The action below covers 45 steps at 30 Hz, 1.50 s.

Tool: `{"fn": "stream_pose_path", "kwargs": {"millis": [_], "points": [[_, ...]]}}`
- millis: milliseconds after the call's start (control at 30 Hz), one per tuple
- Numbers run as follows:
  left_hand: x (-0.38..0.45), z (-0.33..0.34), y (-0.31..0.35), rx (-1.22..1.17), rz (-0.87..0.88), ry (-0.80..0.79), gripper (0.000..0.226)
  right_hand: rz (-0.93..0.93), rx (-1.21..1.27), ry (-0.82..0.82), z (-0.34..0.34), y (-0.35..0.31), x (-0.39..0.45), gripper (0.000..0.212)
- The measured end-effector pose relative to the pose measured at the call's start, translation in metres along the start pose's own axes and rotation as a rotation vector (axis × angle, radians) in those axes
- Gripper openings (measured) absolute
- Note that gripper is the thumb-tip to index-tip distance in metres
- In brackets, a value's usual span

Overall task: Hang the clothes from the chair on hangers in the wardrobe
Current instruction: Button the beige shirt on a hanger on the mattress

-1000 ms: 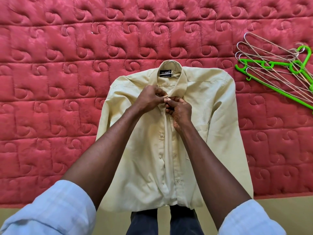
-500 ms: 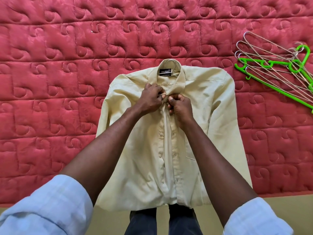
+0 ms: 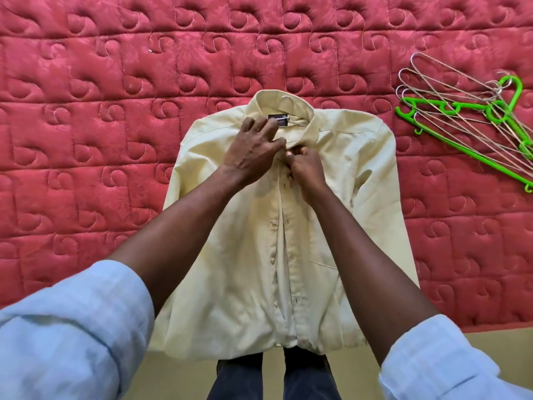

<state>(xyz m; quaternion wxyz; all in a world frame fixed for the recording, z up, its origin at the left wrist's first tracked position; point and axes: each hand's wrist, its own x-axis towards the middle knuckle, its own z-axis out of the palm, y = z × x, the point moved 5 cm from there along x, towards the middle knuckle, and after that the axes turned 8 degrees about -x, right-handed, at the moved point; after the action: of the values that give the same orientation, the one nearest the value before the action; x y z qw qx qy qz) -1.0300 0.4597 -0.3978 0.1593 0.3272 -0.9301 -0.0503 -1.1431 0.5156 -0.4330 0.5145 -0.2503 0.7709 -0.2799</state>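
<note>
Pale yellow shirt (image 3: 288,226) flat on the red quilted mattress (image 3: 115,140), wire hanger hook (image 3: 287,101) at collar; left hand (image 3: 251,151) spread pressing cloth, right hand (image 3: 305,166) apparently pinching the top button placket; light, limp fabric, best lifted by the hook.

pale yellow shirt (image 3: 331,226), red swirl-quilted mattress (image 3: 115,111), green hanger (image 3: 467,134), light blue sleeves (image 3: 72,327)

left hand (image 3: 253,153) fingers now spread (over collar (image 3: 284,111)), collar raised
</note>
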Motion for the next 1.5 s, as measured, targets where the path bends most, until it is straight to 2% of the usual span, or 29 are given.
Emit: {"fn": "stream_pose_path", "kwargs": {"millis": [67, 167, 267, 333, 400, 533, 700, 833, 1033, 1200, 1267, 1500], "points": [[-0.004, 0.004, 0.003, -0.024, -0.169, 0.0, 0.019, -0.004, -0.058, 0.1, 0.002, 0.0, 0.002, 0.002], [-0.021, 0.004, 0.007, -0.256, -0.541, 0.075, 0.034, -0.011, -0.07, 0.177, 0.002, 0.008, -0.003, 0.004], [-0.048, -0.006, 0.021, -0.603, -0.836, 0.254, 0.024, -0.109, -0.067, 0.279, -0.01, 0.015, -0.024, 0.006], [-0.064, -0.004, 0.033, -0.778, -0.917, 0.235, 0.016, -0.202, -0.148, 0.312, -0.015, 0.022, -0.042, 0.004], [-0.079, 0.006, 0.043, -0.908, -0.992, 0.177, 0.01, -0.266, -0.254, 0.264, -0.009, 0.034, -0.056, 0.004], [-0.103, 0.024, 0.041, -1.134, -1.212, 0.199, 0.013, -0.299, -0.431, 0.234, 0.008, 0.052, -0.066, 0.011], [-0.104, 0.03, 0.04, -1.19, -1.237, 0.177, 0.017, -0.325, -0.681, 0.28, 0.02, 0.043, -0.064, 0.03], [-0.104, 0.033, 0.039, -1.195, -1.222, 0.181, 0.013, -0.337, -0.74, 0.277, 0.018, 0.039, -0.062, 0.024], [-0.102, 0.037, 0.036, -1.173, -1.241, 0.142, 0.012, -0.206, -0.475, 0.28, 0.006, 0.041, -0.057, 0.024], [-0.099, 0.039, 0.038, -1.146, -1.258, 0.124, 0.012, -0.043, -0.185, 0.26, 0.003, 0.049, -0.054, 0.008], [-0.098, 0.039, 0.04, -1.124, -1.257, 0.112, 0.012, -0.001, -0.103, 0.245, 0.002, 0.05, -0.054, 0.009], [-0.092, 0.033, 0.045, -0.962, -1.259, 0.117, 0.012, 0.01, -0.16, 0.189, 0.009, 0.052, -0.053, 0.011]]}}
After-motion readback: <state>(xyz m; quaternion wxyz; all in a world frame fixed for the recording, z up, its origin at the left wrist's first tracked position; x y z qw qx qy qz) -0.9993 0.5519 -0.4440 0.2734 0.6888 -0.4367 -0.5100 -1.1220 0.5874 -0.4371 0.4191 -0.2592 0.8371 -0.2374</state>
